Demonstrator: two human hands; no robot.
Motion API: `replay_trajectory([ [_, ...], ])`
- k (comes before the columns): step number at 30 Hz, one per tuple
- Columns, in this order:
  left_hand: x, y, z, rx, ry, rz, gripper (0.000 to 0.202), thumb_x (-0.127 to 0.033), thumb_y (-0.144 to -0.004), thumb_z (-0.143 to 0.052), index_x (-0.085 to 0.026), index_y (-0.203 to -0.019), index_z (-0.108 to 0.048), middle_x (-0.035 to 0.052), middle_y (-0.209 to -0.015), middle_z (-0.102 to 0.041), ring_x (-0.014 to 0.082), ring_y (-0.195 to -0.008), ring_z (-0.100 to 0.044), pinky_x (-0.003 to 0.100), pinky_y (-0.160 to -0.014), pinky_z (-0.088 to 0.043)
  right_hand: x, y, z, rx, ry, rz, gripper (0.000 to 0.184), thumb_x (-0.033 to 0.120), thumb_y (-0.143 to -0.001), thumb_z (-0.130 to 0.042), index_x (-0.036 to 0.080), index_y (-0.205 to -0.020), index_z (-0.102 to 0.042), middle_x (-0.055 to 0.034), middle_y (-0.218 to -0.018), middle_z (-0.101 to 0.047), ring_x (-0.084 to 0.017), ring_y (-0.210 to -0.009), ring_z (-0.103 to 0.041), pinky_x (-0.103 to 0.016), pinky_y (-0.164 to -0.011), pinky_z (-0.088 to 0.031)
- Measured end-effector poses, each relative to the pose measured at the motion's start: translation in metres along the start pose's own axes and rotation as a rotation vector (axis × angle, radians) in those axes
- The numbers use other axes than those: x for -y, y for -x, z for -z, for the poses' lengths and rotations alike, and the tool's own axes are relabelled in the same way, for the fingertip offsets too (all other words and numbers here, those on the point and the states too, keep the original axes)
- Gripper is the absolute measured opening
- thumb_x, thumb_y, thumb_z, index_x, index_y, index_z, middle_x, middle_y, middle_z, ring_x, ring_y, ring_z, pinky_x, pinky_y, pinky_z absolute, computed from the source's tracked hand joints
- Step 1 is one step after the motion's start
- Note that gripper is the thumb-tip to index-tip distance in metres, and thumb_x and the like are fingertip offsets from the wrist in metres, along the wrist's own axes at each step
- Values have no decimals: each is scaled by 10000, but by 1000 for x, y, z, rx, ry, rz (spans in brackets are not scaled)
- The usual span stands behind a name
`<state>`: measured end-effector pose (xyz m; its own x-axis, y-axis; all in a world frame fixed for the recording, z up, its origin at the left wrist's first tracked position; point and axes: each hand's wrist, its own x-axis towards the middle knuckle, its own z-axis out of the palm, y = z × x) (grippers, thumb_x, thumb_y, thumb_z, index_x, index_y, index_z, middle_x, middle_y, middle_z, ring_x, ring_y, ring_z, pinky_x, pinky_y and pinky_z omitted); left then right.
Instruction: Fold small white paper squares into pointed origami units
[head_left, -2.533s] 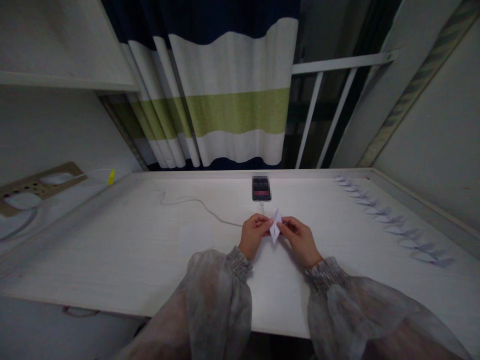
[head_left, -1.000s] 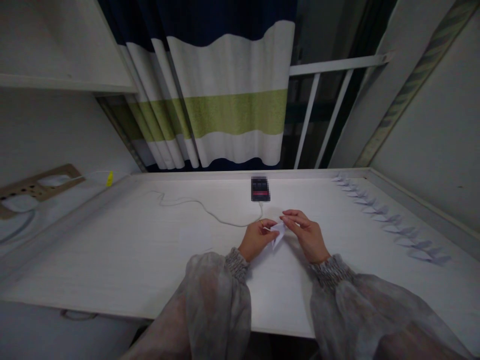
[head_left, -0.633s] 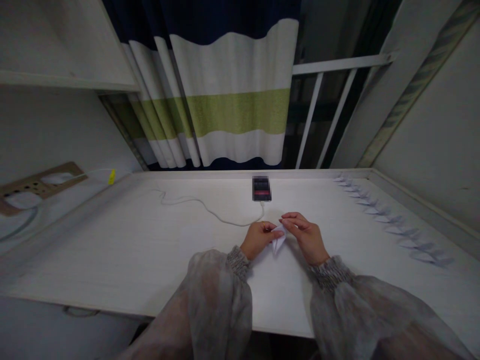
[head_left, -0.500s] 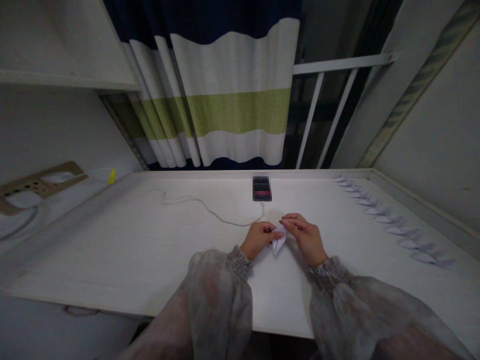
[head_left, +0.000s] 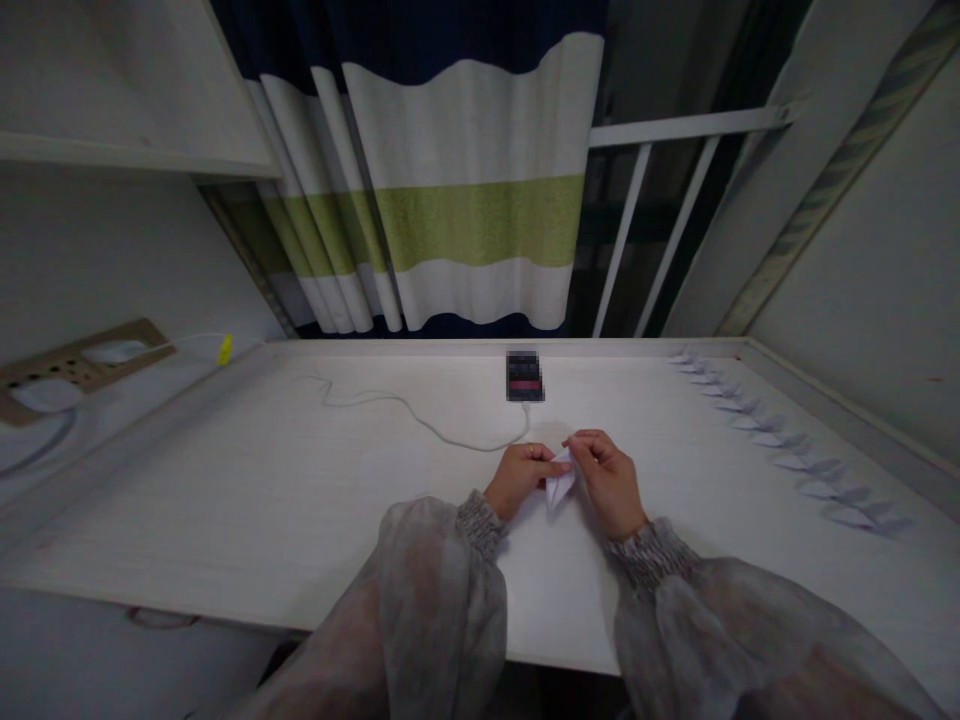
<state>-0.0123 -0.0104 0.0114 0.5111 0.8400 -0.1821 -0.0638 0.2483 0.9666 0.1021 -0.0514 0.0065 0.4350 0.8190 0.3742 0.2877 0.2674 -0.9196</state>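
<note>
A small piece of folded white paper (head_left: 559,487) is held between my two hands, a little above the white desk (head_left: 300,520). My left hand (head_left: 519,477) pinches its left side between thumb and fingers; a ring shows on one finger. My right hand (head_left: 609,482) is closed on its upper right corner, fingertips together. The paper's narrow point hangs down towards me. Along the right side of the desk stands a row of several folded paper cranes (head_left: 784,440), apart from my hands.
Beyond my hands lies a dark pixelated device (head_left: 523,377) with a white cable (head_left: 427,424) running left. A power strip (head_left: 82,368) with plugs is on the left wall. A striped curtain (head_left: 480,225) and a white rail (head_left: 690,128) are behind the desk.
The fingers of my right hand have curled in more at the paper's upper corner, and the wrist has shifted slightly. My left hand keeps its pinch almost unmoved.
</note>
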Motion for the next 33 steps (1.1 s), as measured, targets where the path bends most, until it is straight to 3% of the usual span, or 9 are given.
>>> replay_trajectory([
  [4,0,0,2,-48,-10,-37,328,-341,-433,-728,-127,-486,-484,-65,-427,-426,36,-398,-340,207,-436,-224,3,-3,1,124,4,-52,260,449,-661,-590,193,-644,-636,-45,-821,-560,-182,-807,-523,-314,-728,-398],
  [7,1,-1,3,-58,-30,-64,258,-292,-461,-702,-124,-498,-510,-62,-432,-438,40,-410,-346,208,-443,-226,5,-4,3,173,10,-72,252,429,-595,-652,185,-547,-610,-47,-817,-556,-198,-844,-520,-341,-803,-361],
  [13,0,0,4,-11,-71,-77,238,-284,-478,-694,-119,-501,-524,-61,-428,-440,37,-410,-321,212,-452,-222,8,-4,4,175,-66,-101,269,375,-596,-660,177,-446,-557,-36,-776,-549,-182,-818,-517,-331,-792,-356],
  [24,-2,2,3,43,-62,-45,380,-399,-419,-739,-122,-505,-494,-61,-445,-437,32,-415,-326,208,-454,-222,6,-2,3,133,-156,-152,211,368,-570,-674,181,-500,-605,-26,-751,-559,-154,-720,-513,-279,-653,-393],
  [33,-2,3,2,58,-79,-54,370,-411,-440,-730,-110,-556,-550,-48,-477,-464,36,-432,-347,200,-458,-255,1,-2,4,143,-101,-95,202,352,-642,-625,178,-541,-610,-18,-721,-551,-146,-697,-513,-273,-661,-401],
])
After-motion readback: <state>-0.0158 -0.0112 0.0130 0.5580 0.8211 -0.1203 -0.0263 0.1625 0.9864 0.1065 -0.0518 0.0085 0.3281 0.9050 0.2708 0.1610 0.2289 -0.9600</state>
